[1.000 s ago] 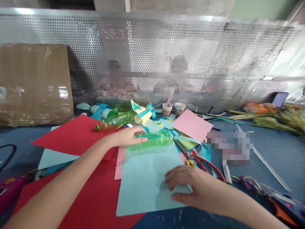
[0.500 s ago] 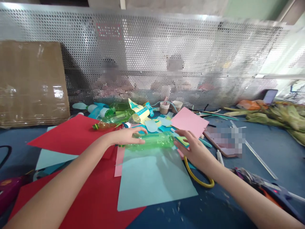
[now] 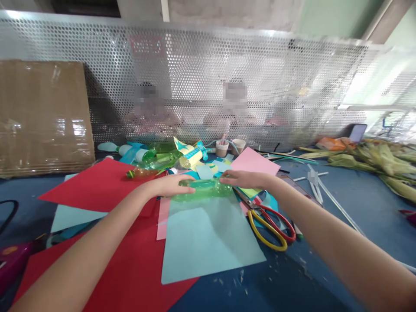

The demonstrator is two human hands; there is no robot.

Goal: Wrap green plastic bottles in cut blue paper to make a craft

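A clear green plastic bottle [image 3: 208,193] lies on its side along the far edge of a light blue paper sheet [image 3: 211,242]. Around its left end curls my left hand [image 3: 173,186], thumb on the near side and fingers over the top. My right hand [image 3: 242,178] rests with its fingers closed over the bottle's right end; its thumb is mostly hidden. Just below my right wrist lie scissors [image 3: 264,219] with red and yellow handles, their blades partly over paper scraps.
Red paper [image 3: 94,186] spreads at left, beside a cardboard sheet [image 3: 45,117]. Behind the bottle are paper-decorated bottles [image 3: 193,156], paper cups [image 3: 222,148] and pink paper [image 3: 254,162]. White sticks [image 3: 338,203] and corn husks [image 3: 373,160] lie at right. A perforated metal screen [image 3: 195,65] stands behind.
My right hand has moved left and closed over the bottle's right end. The scissors' red handle has come into view from under my forearm. My left hand stays on the bottle.
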